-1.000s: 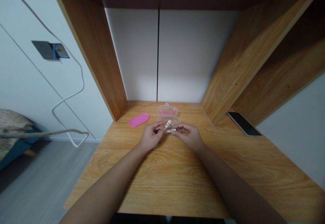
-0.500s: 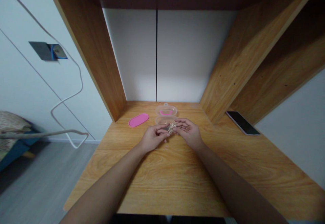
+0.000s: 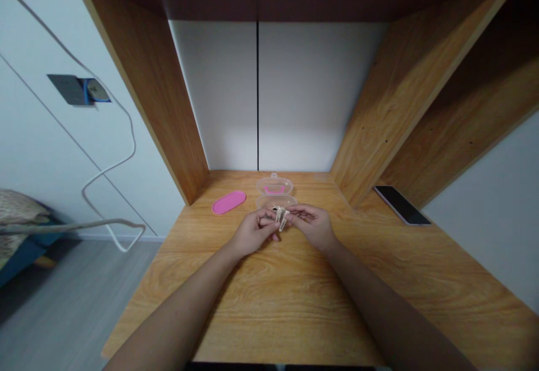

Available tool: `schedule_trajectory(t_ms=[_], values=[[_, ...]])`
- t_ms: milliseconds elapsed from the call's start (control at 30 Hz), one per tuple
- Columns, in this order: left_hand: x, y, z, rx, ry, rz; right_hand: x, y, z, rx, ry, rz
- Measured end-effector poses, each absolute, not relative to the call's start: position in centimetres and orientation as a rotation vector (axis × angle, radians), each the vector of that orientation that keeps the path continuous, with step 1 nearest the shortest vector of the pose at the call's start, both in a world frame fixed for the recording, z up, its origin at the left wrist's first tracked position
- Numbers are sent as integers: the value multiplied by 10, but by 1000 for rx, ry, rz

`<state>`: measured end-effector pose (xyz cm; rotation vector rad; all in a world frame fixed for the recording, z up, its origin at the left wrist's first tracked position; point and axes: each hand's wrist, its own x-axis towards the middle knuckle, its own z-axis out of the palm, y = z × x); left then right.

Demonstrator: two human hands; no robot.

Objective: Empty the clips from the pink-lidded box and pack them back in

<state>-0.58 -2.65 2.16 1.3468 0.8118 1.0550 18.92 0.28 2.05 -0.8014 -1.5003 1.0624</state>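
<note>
In front of the clear case, my left hand (image 3: 252,231) and my right hand (image 3: 313,226) meet over the table. Both are closed, fingertips and thumbs pinching small pale, shiny pieces (image 3: 282,224) with narrow prongs; they look like hair clips, though the exact kind is too small to tell. Just behind my fingers stands a clear plastic case (image 3: 263,201), open, with its lid (image 3: 275,183) raised and a pink mark on it. Part of the case's front is hidden by my hands. A small pink bit (image 3: 275,237) shows below my left fingers.
A pink oval tray (image 3: 228,202) lies left of the case. Farther right, a dark-screened phone (image 3: 402,205) rests by the wooden partition (image 3: 379,135). Wooden side panels and an overhead shelf enclose the wooden table (image 3: 286,303). A white cable (image 3: 133,129) hangs at left.
The pale pieces have turned in my fingers, and their prongs show more plainly now. Both hands stay nearly in place. The view has tilted up slightly.
</note>
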Motion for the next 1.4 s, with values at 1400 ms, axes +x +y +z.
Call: schedule_trajectory(t_ms=[1400], values=[[-6,-25,20,1321,829,990,184,2,19,-895,-1515,908]])
